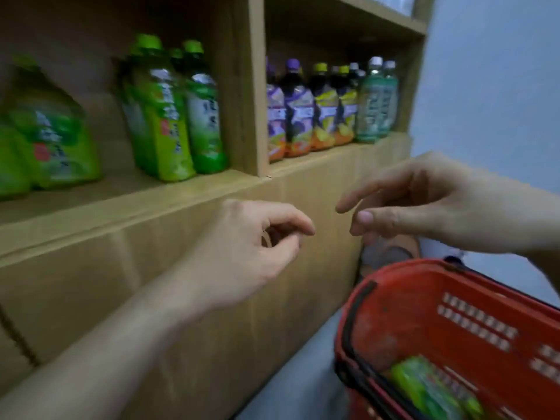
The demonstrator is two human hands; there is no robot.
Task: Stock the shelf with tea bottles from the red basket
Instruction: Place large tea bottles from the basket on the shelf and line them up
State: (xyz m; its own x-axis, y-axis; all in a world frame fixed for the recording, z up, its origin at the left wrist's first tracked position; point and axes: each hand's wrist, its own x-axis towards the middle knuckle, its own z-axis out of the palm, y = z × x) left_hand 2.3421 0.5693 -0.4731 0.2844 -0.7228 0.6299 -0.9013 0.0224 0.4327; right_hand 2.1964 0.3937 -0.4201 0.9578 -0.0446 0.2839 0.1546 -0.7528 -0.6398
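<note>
- Tea bottles: clear plastic, green wrap labels, lime-green caps. We see them upright at the right end of the left bay of the light wooden shelf, near its front edge and next to the divider.
- A second green-labelled cluster stands at the left end of that bay. It is heavily blurred and cut off by the frame edge.
- One more green-labelled bottle lies on its side in the red plastic basket with black handles, low right. The frame bottom cuts it off.
- Right bay, along the front edge: dark bottles with purple caps, then yellow-capped ones, then pale teal bottles with white caps at the right end.
- Left hand: in front of the shelf's front panel, fingers loosely curled, thumb close to the forefinger, holding nothing.
- Right hand: above the basket's far rim, fingers relaxed and slightly spread, empty.
- We can't read any label text because of motion blur. The rows behind the front bottles are hidden, so we can't count them. The basket's right side is out of frame.
</note>
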